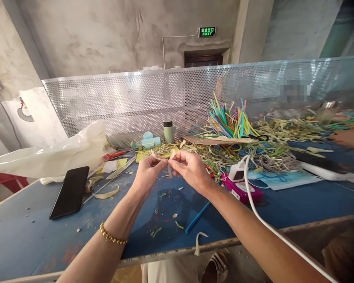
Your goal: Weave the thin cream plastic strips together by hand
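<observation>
Over the blue table, my left hand (147, 173) and my right hand (191, 169) meet fingertip to fingertip. Both pinch a pale, dried plant strip (169, 171), one end of which hangs down between them. More of the pale material sticks up above the fingers; whether it is one piece or two I cannot tell. A gold bead bracelet (112, 238) circles my left wrist. Under my right forearm a blue stick (197, 218) lies on the table, and a loose strip (199, 241) hangs over the front edge.
A black phone (69, 192) and a plastic bag (76, 153) lie left. Behind my hands stand a green bottle (168, 133) and colourful pipe cleaners (231, 122) by a perforated metal panel (153, 96). At right are a purple box (249, 193), white cable (255, 208) and blue mask (289, 177).
</observation>
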`<state>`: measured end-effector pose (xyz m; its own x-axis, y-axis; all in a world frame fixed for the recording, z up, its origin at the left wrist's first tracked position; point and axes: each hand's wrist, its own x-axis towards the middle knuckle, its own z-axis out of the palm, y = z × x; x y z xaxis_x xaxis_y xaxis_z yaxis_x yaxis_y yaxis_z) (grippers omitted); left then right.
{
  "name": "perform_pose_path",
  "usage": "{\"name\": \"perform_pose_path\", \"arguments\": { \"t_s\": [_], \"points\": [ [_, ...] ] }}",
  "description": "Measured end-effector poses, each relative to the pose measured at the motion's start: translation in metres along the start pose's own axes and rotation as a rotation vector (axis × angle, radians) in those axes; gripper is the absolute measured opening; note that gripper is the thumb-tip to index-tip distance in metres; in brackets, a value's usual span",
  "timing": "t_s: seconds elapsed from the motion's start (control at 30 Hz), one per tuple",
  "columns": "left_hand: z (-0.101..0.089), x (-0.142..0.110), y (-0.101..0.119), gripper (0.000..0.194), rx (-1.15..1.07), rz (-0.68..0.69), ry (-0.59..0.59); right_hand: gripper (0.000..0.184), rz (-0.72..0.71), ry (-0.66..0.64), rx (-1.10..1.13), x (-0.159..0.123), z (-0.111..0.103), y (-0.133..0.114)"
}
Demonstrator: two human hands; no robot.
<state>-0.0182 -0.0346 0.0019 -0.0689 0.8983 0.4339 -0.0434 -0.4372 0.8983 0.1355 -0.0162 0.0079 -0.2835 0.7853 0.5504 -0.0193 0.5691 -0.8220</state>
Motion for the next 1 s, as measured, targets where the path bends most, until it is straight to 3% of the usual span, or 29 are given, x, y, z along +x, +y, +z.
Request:
{"name": "perform_pose_path", "arguments": {
  "t_s": [0.17, 0.37, 0.6, 0.77, 1.0],
  "points": [
    [-0.001, 0.000, 0.002, 0.021, -0.007, 0.003, -0.022, 0.018, 0.099, -0.048, 0.092, 0.001, -0.002, -0.003],
    [-0.001, 0.001, -0.001, 0.018, 0.054, 0.015, -0.003, 0.015, 0.030, -0.075, -0.106, 0.001, -0.002, 0.003],
    [-0.002, 0.002, -0.009, 0.014, 0.296, 0.063, 0.096, 0.017, -0.042, -0.097, -0.255, 0.001, -0.003, 0.006],
    [0.004, -0.002, -0.002, 0.014, 0.145, -0.019, 0.019, 0.011, -0.066, -0.103, -0.259, -0.001, -0.002, -0.001],
    [0.007, -0.004, 0.004, 0.011, 0.070, -0.097, 0.050, 0.008, -0.017, -0.075, -0.227, -0.001, 0.001, 0.000]
  ]
}}
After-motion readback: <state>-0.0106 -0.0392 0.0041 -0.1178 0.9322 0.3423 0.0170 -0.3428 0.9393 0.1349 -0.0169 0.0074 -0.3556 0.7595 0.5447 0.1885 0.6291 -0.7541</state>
